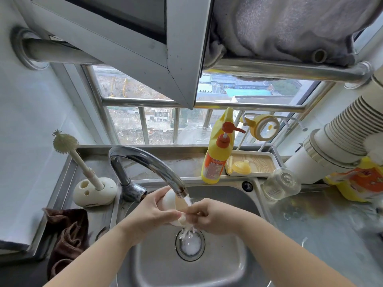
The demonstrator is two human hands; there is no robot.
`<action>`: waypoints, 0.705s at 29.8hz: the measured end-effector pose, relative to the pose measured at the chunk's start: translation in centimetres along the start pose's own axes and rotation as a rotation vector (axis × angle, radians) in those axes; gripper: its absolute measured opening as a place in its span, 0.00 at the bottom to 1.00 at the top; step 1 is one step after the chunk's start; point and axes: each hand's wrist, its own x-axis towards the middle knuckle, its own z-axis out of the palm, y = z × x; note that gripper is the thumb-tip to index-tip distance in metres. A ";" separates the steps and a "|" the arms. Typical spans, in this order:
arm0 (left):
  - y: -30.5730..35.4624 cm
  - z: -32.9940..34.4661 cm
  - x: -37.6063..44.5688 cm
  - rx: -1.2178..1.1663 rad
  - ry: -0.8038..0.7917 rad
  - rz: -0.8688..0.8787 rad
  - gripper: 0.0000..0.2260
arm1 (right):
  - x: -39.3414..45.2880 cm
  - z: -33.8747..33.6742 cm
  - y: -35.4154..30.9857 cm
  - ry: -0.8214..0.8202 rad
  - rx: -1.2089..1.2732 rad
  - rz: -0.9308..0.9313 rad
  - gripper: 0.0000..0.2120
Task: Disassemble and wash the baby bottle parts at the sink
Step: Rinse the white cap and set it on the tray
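Both hands, left point(154, 212) and right point(209, 216), grip the pale rounded plastic bottle part point(172, 200) beneath the curved chrome faucet point(145, 160). Risk: wet surfaces may cause slippage into the steel sink point(217, 264).

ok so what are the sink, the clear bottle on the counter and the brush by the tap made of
Sink: stainless steel by the look, brushed grey with soft reflections. Clear bottle: see-through with printed markings, glass or hard plastic, can't tell which. Brush: cream, soft-looking nubs, probably silicone, on a plastic handle.

Barred window point(157, 123) in daylight, white wall point(31, 104), steel counter point(323, 228)
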 end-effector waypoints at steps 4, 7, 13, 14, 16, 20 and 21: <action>-0.2 0.2 0.4 0.006 -0.061 -0.147 0.21 | -0.3 0.0 1.2 0.370 -0.859 -0.307 0.17; -0.2 0.1 0.4 -0.029 -0.113 -0.201 0.18 | -0.5 0.3 1.9 0.507 -1.079 -0.423 0.20; -0.8 0.2 0.5 0.007 0.004 -0.051 0.21 | -1.1 1.0 0.6 0.089 -0.312 0.019 0.15; -0.9 0.3 0.5 0.034 0.004 -0.022 0.23 | -1.0 0.8 0.4 0.034 -0.137 0.058 0.13; -1.0 0.5 0.4 0.073 -0.022 0.004 0.26 | -1.0 0.3 -0.1 -0.013 0.144 0.125 0.11; -1.7 0.3 0.8 0.118 -0.029 -0.017 0.37 | -1.2 0.8 -0.5 0.060 0.473 0.160 0.10; -1.9 0.2 0.8 0.140 -0.031 -0.019 0.38 | -1.3 1.2 -0.5 0.070 0.486 0.156 0.10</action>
